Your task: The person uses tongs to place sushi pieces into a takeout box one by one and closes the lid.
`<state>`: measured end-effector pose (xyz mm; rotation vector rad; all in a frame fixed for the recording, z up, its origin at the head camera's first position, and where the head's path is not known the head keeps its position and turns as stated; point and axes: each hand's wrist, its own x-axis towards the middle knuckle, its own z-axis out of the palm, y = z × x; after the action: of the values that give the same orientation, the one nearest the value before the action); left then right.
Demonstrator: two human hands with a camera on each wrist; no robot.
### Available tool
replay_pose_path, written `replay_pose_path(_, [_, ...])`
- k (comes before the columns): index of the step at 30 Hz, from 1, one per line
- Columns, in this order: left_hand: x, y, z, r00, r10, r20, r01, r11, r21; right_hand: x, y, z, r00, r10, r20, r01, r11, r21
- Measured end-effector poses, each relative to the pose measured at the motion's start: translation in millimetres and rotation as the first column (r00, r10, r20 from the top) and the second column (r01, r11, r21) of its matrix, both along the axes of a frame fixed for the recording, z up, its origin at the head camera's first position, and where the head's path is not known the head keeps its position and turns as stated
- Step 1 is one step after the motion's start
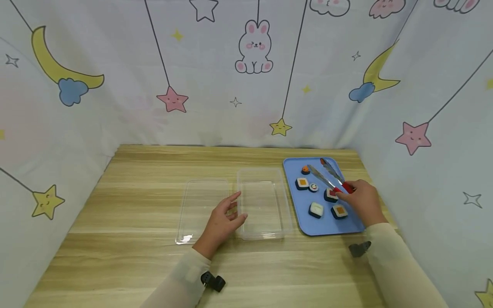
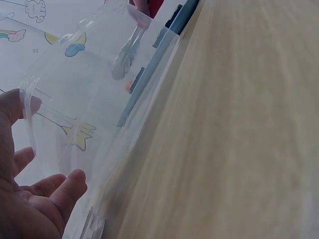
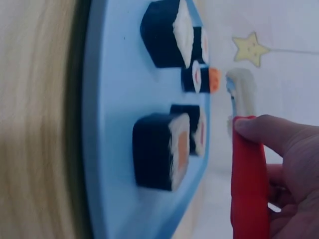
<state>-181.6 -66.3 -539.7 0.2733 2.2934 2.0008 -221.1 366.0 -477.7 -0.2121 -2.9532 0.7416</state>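
Observation:
Metal tongs with red handles point(image 3: 249, 184) are gripped in my right hand point(image 1: 363, 201). Their arms stand apart over the blue tray point(image 1: 308, 226), the tips toward its far side. On that tray lie several toy-like sushi pieces: an orange-topped roll point(image 1: 305, 170), a small round roll point(image 1: 313, 187), a pale-topped square piece point(image 1: 316, 209) and an orange-centred square one point(image 1: 339, 211). Beside the tray stands a clear plastic box point(image 1: 263, 235). My left hand point(image 1: 220, 222) is at its left side, fingers spread, a fingertip point(image 2: 32, 103) touching the wall.
A clear flat lid point(image 1: 202, 188) lies left of the box, partly behind my left hand. Curtains with cartoon prints point(image 1: 215, 124) enclose the wooden table point(image 1: 127, 205) at the back and sides. The tray sits near the table's right edge.

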Motion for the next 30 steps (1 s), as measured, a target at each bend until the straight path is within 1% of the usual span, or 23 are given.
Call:
replay_pose_path(6, [0.0,-0.2,1.4,1.0,-0.005,0.0,0.005,1.0,-0.001,-7.5,-13.8,2.6,0.998,0.022,0.063,-0.023,1.0,0.014])
replay_pose_path(10, [0.1,-1.5,0.7,1.0,-0.016,-0.004,0.016,1.0,-0.007,-10.0,-19.2,2.2,0.997,0.026,0.075,-0.028,0.999,0.018])
replay_pose_path(20, [1.1,-2.4,0.3,1.0,-0.027,-0.011,0.027,1.0,-0.011,-10.0,-22.8,1.0,0.999,0.015,0.051,-0.017,0.999,0.029])
replay_pose_path(30, [2.5,-1.7,3.3,1.0,-0.023,-0.004,0.023,1.0,-0.013,-9.3,-22.6,-0.3,0.999,0.009,0.049,-0.011,0.999,0.041])
